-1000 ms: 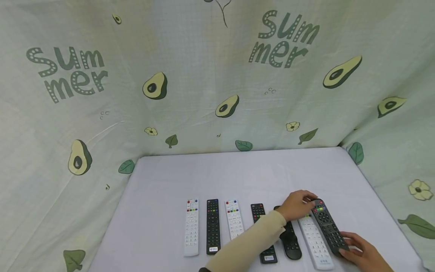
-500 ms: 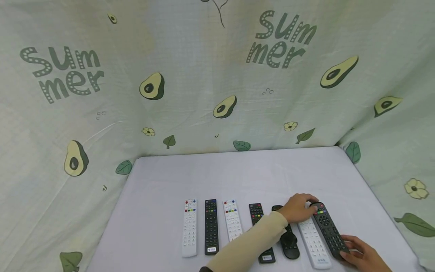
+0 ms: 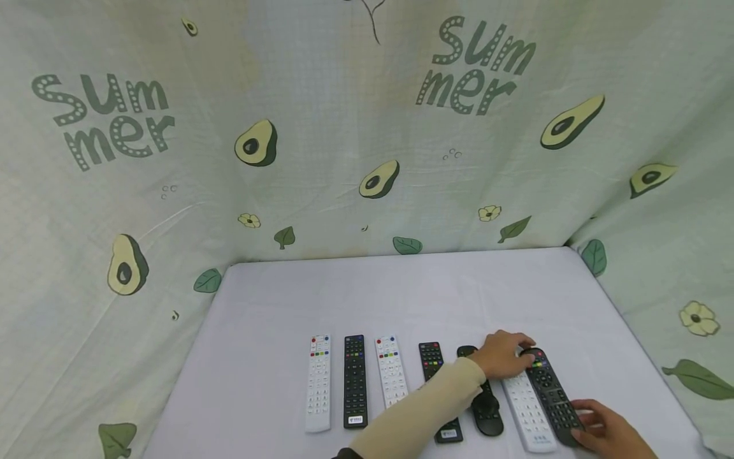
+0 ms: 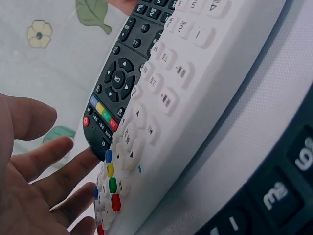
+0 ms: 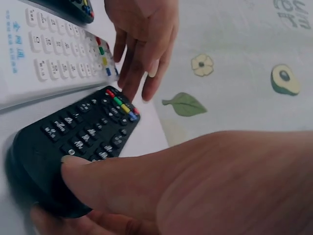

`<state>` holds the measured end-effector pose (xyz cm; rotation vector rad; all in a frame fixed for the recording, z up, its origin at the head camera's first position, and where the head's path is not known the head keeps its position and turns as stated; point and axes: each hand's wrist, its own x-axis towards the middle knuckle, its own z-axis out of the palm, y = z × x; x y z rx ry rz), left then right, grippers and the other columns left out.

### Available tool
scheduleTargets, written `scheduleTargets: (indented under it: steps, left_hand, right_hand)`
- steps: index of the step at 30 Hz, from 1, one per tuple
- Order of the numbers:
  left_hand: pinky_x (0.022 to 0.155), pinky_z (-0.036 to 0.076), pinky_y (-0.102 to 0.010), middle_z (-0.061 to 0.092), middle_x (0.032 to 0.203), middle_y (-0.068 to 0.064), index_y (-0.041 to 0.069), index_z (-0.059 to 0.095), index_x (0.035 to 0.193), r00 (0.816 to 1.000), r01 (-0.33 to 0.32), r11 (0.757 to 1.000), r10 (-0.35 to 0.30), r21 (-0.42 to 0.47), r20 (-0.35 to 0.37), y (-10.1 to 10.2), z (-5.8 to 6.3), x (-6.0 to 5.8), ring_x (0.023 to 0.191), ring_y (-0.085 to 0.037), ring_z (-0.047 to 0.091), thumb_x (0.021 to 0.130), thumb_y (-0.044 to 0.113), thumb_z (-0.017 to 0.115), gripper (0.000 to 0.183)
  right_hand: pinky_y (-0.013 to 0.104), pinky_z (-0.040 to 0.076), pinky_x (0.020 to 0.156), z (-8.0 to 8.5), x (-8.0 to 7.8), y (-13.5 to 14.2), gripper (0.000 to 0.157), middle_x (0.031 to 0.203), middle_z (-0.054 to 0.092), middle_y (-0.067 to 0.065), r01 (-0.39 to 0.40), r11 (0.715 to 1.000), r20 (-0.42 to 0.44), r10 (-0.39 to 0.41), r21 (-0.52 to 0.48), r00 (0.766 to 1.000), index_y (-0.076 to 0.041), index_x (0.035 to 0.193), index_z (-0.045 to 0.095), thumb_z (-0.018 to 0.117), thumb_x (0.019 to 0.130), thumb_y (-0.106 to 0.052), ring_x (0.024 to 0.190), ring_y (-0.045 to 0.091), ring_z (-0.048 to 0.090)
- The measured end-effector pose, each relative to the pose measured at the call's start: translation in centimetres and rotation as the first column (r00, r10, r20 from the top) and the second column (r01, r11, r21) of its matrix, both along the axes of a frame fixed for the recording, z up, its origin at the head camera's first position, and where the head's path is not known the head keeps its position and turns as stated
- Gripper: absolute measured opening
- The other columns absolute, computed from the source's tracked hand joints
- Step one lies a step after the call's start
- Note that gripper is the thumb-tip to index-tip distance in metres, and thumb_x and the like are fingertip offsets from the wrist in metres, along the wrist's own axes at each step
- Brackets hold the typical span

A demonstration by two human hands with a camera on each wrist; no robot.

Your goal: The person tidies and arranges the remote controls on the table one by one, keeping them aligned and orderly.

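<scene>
A black remote control point(image 3: 552, 392) with coloured keys near its top lies slanted at the right end of a row of remotes. My left hand point(image 3: 504, 355) reaches over to its far end, fingers spread; in the left wrist view a fingertip point(image 4: 93, 155) meets the remote's top edge while the thumb stands off it. At the near end my right hand point(image 3: 610, 428) pinches the same remote, thumb point(image 5: 83, 176) on its face and fingers around the lower end, partly hidden. Right alongside lies a white remote point(image 3: 530, 414), its top end under my left hand.
Further left, a black remote with a rounded end point(image 3: 487, 414) and another black remote point(image 3: 431, 358) are partly covered by my left sleeve point(image 3: 427, 405). Beyond them lie a white remote point(image 3: 391, 370), a black one point(image 3: 355, 382) and a white one point(image 3: 318, 386). A patterned curtain point(image 3: 321, 95) borders the white table point(image 3: 275, 306).
The slanted black remote has slid slightly toward me, nearer level with the white one beside it. Both hands moved slightly with it. The head view shifted a little.
</scene>
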<state>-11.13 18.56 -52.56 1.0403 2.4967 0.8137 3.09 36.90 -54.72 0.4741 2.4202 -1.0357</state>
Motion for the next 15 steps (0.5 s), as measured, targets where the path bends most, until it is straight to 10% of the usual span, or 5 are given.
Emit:
scheduleTargets:
  steps: [15]
  left_hand:
    - [0.100, 0.035, -0.027, 0.052, 0.126, 0.015, 0.028, 0.057, 0.125, 0.993, -0.105, 0.984, 0.095, 0.143, 0.075, -3.8, -0.2, -1.7, 0.122, -0.005, 0.041, 0.094, 0.033, 0.050, 0.032]
  right_hand:
    - [0.046, 0.049, 0.066, 1.7, -0.7, 1.0, 0.061, 0.087, 0.060, 0.012, -0.102, 0.979, 0.052, 0.094, 0.175, 0.994, 0.012, 0.118, 0.043, 0.072, 0.079, -0.024, 0.078, 0.031, 0.061]
